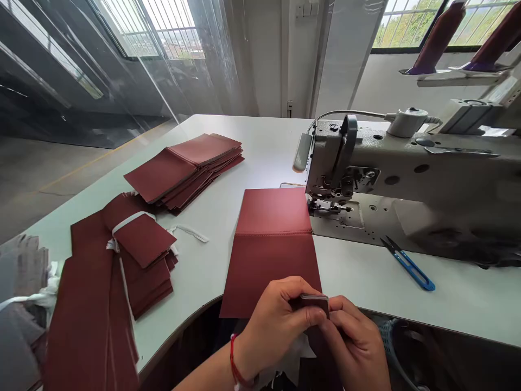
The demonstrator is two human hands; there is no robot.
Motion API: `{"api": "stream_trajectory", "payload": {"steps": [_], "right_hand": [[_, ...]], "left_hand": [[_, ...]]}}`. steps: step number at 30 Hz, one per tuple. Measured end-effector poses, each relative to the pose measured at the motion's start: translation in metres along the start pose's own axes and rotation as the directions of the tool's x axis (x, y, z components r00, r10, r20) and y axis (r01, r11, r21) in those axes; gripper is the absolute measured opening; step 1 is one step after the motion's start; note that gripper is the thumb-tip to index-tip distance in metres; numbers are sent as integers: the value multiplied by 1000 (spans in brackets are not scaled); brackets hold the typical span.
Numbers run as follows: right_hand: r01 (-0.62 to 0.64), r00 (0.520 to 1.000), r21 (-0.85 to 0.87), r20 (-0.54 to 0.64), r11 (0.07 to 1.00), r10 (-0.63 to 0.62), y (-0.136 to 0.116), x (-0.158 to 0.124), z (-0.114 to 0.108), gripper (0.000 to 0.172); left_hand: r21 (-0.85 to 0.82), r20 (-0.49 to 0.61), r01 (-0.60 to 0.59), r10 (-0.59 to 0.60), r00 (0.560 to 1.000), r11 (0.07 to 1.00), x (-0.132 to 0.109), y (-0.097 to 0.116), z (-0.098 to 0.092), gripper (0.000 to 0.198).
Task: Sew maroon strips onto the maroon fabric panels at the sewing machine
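My left hand, with a red cord bracelet at its wrist, pinches a dark maroon piece of leather-like material between thumb and fingers. My right hand grips the same piece from the other side, its thumb and fingertips at the corner. The lower part of this piece hangs down between the hands and is partly hidden. Just beyond them, a maroon panel with a stitched seam across it lies flat at the table's front edge. Its upper right edge reaches the sewing machine's presser foot.
At the left lie a stack of maroon panels, bundles tied with white strips and long maroon strips. Blue thread snips rest in front of the machine. Thread cones stand at upper right. A blue basket is below the edge.
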State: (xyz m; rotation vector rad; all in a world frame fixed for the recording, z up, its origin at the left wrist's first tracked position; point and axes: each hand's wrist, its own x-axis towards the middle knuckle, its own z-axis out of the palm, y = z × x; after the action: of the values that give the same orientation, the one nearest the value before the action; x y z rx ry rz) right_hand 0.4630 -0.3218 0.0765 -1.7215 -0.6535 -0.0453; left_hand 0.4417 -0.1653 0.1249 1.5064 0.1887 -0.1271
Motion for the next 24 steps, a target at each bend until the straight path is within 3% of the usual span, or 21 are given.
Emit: {"api": "stream_trajectory", "payload": {"steps": [5,11,14,17,19,21,23,24], "right_hand": [[5,1000,64,-31,998,-3,3,-4,0,22],[33,999,61,-42,998,-30,0,1,-1,22],[28,998,16,-56,999,-27,6,-8,3,25],[73,997,-140,6,987,-73,10,-15,3,32],[145,986,-241,119,960,-119,6,-2,2,29],[189,963,-269,239,944,-125,3,31,1,21],[128,955,-280,294,952,-42,9,80,6,16],[67,960,-344,277,937,33,16,105,10,18]], "left_hand": [[-80,1,50,-50,999,996,-1,4,3,6],[-62,-12,53,-53,999,997,-1,4,7,7],[-35,-35,37,-38,999,999,-5,4,7,10],[10,-63,56,-56,996,998,0,16,-4,14],[77,-89,38,-31,996,996,20,31,-19,15],[214,-116,-39,65,991,976,59,45,-36,19],[449,-122,-106,178,976,887,112,51,-52,23],[609,-140,-106,238,961,786,140,50,-58,25]]}}
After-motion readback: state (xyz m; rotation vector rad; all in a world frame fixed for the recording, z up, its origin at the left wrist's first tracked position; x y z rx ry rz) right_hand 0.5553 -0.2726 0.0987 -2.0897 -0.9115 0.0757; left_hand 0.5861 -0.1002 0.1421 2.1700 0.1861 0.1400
